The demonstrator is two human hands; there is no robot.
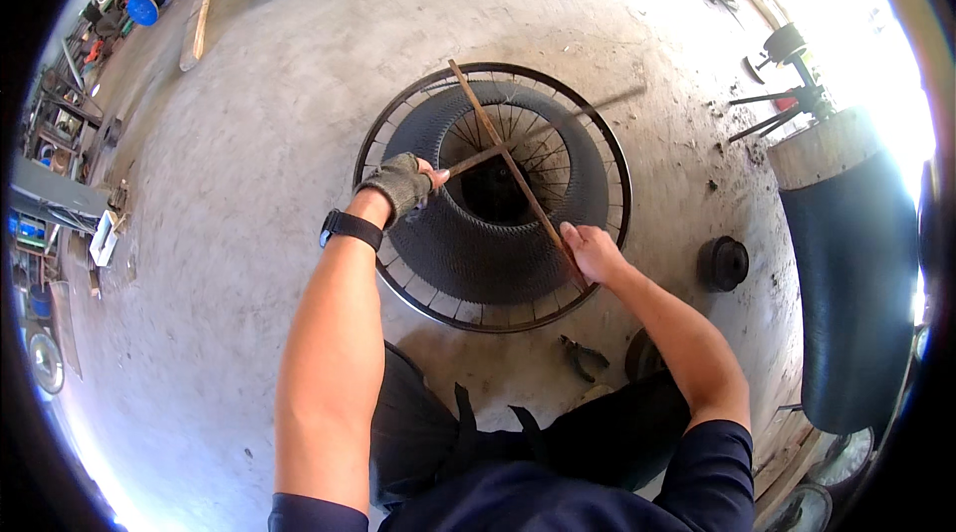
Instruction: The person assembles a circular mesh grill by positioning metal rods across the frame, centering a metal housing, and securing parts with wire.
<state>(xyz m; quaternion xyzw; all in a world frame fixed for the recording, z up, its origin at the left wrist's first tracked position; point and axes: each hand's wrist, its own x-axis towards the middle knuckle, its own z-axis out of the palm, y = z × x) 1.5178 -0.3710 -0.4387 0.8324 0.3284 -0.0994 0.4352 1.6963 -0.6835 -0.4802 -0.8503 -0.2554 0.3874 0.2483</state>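
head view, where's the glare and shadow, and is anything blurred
In the head view, glare blows out the upper right edge behind the dark cylinder and the lower left rim; in the head view, deep shadow fills the opening of the tyre, whose tread looks fairly clear; in the head view, the far end of the left hand's bar seems smeared.

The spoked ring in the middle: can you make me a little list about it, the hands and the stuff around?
Middle: spoked ring around a dark funnel-like piece
Left hand: wears a fingerless glove, grips a thin stick
Right hand: bare, grips a long bar near its lower end
Crossing: stick and bar, over the piece's opening
Floor: pliers, black cylinder
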